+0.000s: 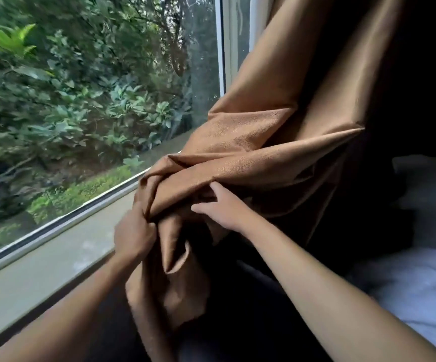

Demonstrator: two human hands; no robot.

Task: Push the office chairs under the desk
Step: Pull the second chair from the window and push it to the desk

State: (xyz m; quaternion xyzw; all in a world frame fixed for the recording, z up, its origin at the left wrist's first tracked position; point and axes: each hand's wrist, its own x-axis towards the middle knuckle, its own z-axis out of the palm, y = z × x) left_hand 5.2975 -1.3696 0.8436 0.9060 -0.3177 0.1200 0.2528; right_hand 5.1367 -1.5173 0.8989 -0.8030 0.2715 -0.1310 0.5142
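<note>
Daylight from the window (94,100), dim interior at right, motion-blurred foliage, wide-angle bending at edges

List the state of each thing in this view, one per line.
Curtain: drawn aside, bunched into folds, held by both hands.
Left hand: fingers curled, gripping a curtain fold.
Right hand: fingers on the curtain fabric; grip unclear.
Window: uncovered, greenery visible outside.
Office chairs, desk: not in view.

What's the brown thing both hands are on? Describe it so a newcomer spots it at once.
Start at the big window with greenery outside. Along its right frame hangs a brown curtain, bunched low over the sill. The left hand grips a fold, the right hand pinches another. It is the only shiny tan cloth; the bedding beside it is white.
</note>
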